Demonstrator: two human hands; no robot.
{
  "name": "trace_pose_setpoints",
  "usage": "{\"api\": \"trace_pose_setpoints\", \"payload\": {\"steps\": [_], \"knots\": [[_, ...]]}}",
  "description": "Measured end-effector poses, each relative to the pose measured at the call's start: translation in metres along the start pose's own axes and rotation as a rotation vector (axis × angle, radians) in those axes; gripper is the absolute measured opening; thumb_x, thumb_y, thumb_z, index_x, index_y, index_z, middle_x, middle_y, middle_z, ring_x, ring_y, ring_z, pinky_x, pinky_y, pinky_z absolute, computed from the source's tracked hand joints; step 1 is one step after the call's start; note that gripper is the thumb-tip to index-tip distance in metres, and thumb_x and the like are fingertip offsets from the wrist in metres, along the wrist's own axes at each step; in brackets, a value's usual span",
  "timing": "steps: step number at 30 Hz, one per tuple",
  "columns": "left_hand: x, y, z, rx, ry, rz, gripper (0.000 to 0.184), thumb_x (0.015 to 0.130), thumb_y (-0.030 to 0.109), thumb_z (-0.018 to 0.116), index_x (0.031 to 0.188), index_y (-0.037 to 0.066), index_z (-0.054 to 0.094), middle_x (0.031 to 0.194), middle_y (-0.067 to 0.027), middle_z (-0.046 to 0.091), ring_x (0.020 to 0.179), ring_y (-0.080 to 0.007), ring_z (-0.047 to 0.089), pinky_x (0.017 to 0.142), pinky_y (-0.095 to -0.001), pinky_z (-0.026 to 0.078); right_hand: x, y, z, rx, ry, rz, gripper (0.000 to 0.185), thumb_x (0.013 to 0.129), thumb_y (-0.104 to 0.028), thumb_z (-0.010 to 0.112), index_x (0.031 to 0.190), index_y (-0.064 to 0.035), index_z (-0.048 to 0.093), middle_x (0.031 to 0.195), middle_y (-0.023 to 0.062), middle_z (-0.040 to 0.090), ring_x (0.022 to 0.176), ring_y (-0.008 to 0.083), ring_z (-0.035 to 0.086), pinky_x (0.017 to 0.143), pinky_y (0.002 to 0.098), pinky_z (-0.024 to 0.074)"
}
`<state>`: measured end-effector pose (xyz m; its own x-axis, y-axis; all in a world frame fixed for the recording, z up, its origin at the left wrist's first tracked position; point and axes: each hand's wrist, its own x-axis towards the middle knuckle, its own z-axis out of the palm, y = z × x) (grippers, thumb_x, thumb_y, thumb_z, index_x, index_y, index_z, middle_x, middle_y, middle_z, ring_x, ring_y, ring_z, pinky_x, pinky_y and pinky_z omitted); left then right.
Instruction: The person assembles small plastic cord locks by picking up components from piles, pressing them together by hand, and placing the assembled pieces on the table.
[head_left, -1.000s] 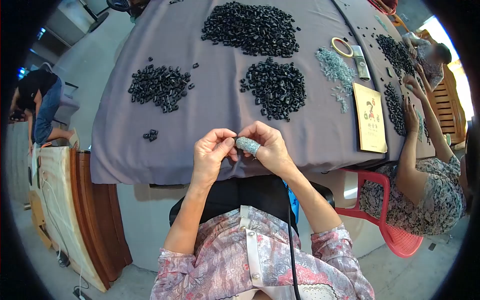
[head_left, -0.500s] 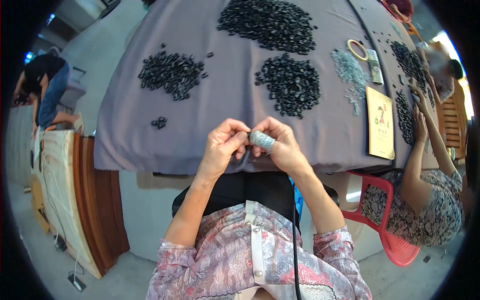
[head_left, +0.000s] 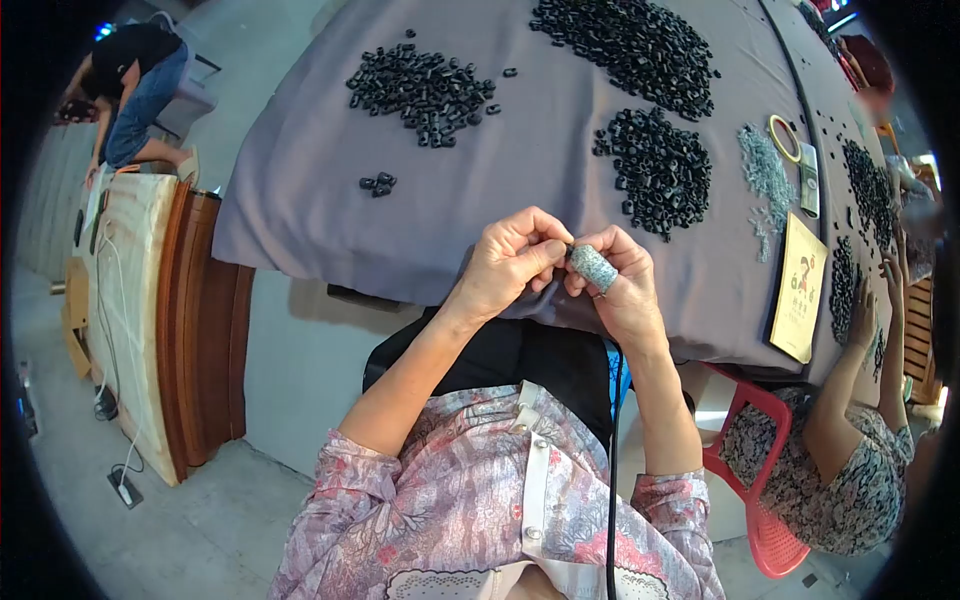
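My left hand point(head_left: 515, 265) and my right hand point(head_left: 625, 280) meet above the front edge of the cloth-covered table point(head_left: 430, 235). Both are closed around a small dark piece point(head_left: 570, 253), mostly hidden by the fingertips. A grey speckled wrap point(head_left: 594, 268) covers a finger or thumb of my right hand. Beyond the hands lie heaps of small black parts: one at the left point(head_left: 420, 92), one at the centre right point(head_left: 655, 170) and a bigger one behind point(head_left: 630, 50). A small cluster point(head_left: 378, 184) sits nearer.
Clear small pieces point(head_left: 766, 185), a tape roll point(head_left: 785, 138) and a yellow booklet point(head_left: 799, 288) lie at the right. A co-worker's hand point(head_left: 863, 315) rests by more black parts. A red chair point(head_left: 765, 440) stands there; another person point(head_left: 140, 90) bends at the far left.
The view has turned, so the table and heaps appear shifted right and tilted. My hands stay together at the small dark piece.
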<state>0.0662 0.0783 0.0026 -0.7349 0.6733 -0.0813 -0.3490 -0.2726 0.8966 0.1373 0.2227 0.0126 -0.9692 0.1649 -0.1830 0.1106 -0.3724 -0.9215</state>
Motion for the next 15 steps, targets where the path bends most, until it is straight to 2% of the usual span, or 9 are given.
{"api": "trace_pose_setpoints", "payload": {"steps": [2, 6, 9, 15], "knots": [[-0.0012, 0.0022, 0.0005, 0.03, -0.003, 0.002, 0.004, 0.087, 0.003, 0.053, 0.089, 0.002, 0.057, 0.072, -0.0028, 0.058, 0.054, -0.0036, 0.048, 0.046, -0.0164, 0.039, 0.0005, -0.005, 0.0007, 0.062, -0.019, 0.045, 0.004, 0.081, 0.001, 0.059, 0.08, -0.0004, 0.056, 0.074, 0.0084, 0.062, 0.059, 0.0097, 0.055, 0.056, 0.0223, 0.0459], [-0.001, 0.0013, -0.0019, -0.001, -0.046, -0.017, 0.004, 0.087, 0.002, 0.054, 0.087, 0.001, 0.058, 0.071, -0.0034, 0.058, 0.053, -0.0031, 0.047, 0.045, -0.016, 0.039, 0.0046, -0.0063, -0.0043, -0.096, -0.06, -0.015, 0.008, 0.076, 0.004, 0.063, 0.076, -0.0009, 0.056, 0.075, 0.0085, 0.062, 0.061, 0.0101, 0.056, 0.057, 0.0229, 0.0469], [-0.0001, 0.0014, -0.0056, -0.116, -0.091, -0.046, 0.004, 0.087, 0.002, 0.054, 0.088, 0.001, 0.058, 0.071, -0.0045, 0.059, 0.052, -0.004, 0.048, 0.045, -0.0162, 0.039, 0.0084, -0.0052, -0.005, -0.202, -0.108, -0.129, 0.009, 0.076, 0.003, 0.064, 0.077, -0.0016, 0.056, 0.075, 0.0073, 0.062, 0.062, 0.0099, 0.057, 0.057, 0.0222, 0.047], [-0.0017, 0.0001, -0.0077, -0.153, -0.077, -0.036, 0.005, 0.087, 0.003, 0.054, 0.088, 0.0, 0.058, 0.071, -0.0066, 0.059, 0.052, -0.0052, 0.049, 0.044, -0.0165, 0.039, 0.0084, 0.0001, -0.0006, -0.197, -0.082, -0.151, 0.01, 0.077, 0.002, 0.065, 0.077, -0.0021, 0.055, 0.075, 0.0062, 0.061, 0.063, 0.0087, 0.057, 0.056, 0.0205, 0.0468]]}}
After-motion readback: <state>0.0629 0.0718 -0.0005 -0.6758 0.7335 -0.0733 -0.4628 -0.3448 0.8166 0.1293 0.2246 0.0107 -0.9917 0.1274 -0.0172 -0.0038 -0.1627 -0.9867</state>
